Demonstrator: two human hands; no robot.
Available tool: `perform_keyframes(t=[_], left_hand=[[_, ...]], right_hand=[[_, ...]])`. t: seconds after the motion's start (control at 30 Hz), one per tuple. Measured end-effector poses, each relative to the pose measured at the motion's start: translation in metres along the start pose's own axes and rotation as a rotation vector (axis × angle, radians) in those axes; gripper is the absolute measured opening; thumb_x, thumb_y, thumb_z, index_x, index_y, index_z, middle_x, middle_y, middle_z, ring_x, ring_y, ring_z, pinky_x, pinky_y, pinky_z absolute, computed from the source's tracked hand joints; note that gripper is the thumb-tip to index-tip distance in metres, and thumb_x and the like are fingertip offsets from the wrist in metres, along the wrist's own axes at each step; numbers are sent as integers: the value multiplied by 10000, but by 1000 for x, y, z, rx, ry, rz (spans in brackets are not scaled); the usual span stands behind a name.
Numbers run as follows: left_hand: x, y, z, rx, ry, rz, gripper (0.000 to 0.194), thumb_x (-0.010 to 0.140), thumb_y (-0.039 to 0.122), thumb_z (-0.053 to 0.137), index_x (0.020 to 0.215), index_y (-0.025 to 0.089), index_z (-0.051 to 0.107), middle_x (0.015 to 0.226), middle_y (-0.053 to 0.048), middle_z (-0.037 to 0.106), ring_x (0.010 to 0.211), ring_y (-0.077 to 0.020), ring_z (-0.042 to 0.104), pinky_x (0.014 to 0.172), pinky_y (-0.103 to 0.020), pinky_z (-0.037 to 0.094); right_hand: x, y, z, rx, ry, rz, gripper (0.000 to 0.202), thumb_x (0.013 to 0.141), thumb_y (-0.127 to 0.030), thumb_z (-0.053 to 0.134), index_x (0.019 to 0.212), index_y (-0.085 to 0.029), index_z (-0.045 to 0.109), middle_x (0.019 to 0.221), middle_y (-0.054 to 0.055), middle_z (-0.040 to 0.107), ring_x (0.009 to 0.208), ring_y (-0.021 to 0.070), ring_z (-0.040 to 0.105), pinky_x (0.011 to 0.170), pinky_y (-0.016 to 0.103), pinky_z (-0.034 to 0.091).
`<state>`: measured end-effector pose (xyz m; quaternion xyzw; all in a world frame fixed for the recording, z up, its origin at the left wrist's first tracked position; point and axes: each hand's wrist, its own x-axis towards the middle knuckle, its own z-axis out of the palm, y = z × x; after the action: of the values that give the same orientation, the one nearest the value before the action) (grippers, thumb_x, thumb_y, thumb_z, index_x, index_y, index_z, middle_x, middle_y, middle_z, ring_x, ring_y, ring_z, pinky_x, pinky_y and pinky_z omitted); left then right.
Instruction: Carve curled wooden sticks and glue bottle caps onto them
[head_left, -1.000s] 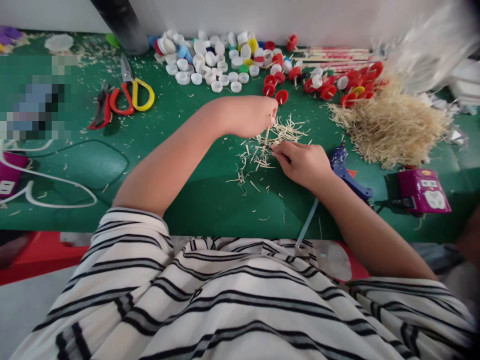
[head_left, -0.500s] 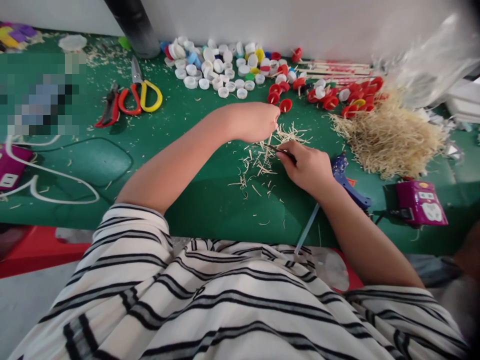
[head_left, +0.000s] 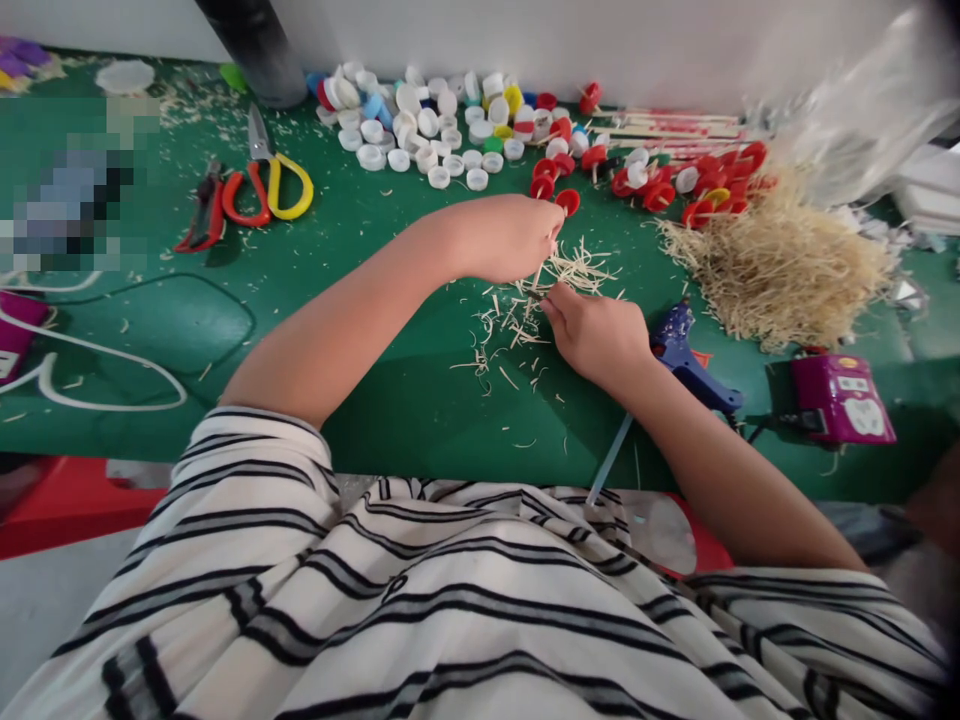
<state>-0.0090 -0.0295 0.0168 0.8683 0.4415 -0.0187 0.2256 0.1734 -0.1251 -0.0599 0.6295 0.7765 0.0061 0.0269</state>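
My left hand (head_left: pixel 514 238) is closed, its fingers curled in and bent down over the green table. What it grips is mostly hidden behind it. Close by on the near side, my right hand (head_left: pixel 596 330) is closed around a thin dark tool (head_left: pixel 535 294), of which only the narrow tip shows, pointing toward the left hand. Whether it is tweezers or a blade I cannot tell. Pale cut strands (head_left: pixel 517 325) lie scattered under and around both hands. A red bottle cap (head_left: pixel 568 202) with a stick in it sits just beyond the left fingers.
White and coloured caps (head_left: pixel 405 130) lie along the wall. A heap of straw-like strands (head_left: pixel 795 270) is at right, with a blue glue gun (head_left: pixel 694 360) and a purple box (head_left: pixel 844 398) nearer me. Scissors (head_left: pixel 274 185) and red-handled pliers (head_left: pixel 206 210) lie left.
My right hand has shifted slightly left and closer to my left hand, covering more of the dark tool. The left hand stays nearly in place; the whole view has shifted slightly.
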Motion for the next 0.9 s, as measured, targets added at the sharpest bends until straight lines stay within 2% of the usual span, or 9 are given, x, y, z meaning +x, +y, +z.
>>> perform_keyframes(t=[0.33,0.5,0.6,0.9], left_hand=[[-2,2,-2,33,-27,-2,333,1038,390,520,1240,230,731,1018,-146,764,875,-282,671,760,-415,436],[-2,4,-1,19,-20,-11,349,1036,388,531,1254,226,751,1033,-153,775,880,-305,686,763,-431,438],[0,2,-1,4,-7,-21,340,1044,424,546,1240,236,750,1007,-145,777,895,-302,685,764,-420,432],[-3,3,-1,4,-4,-5,356,1037,446,534,1246,252,748,971,-151,763,869,-312,681,762,-449,438]], right_hand=[[-9,-6,-5,-83,-41,-56,399,1130,-394,370,1119,-252,743,905,118,830,696,241,678,625,360,187],[-4,0,-2,-19,82,-22,487,1139,-443,315,1162,-217,746,991,131,836,712,239,665,618,369,189],[1,2,0,15,139,-21,497,1136,-444,305,1165,-208,742,968,133,828,690,230,638,622,369,202],[-2,-3,-4,-2,14,14,462,1140,-433,313,1219,-208,708,949,148,825,718,262,675,639,367,225]])
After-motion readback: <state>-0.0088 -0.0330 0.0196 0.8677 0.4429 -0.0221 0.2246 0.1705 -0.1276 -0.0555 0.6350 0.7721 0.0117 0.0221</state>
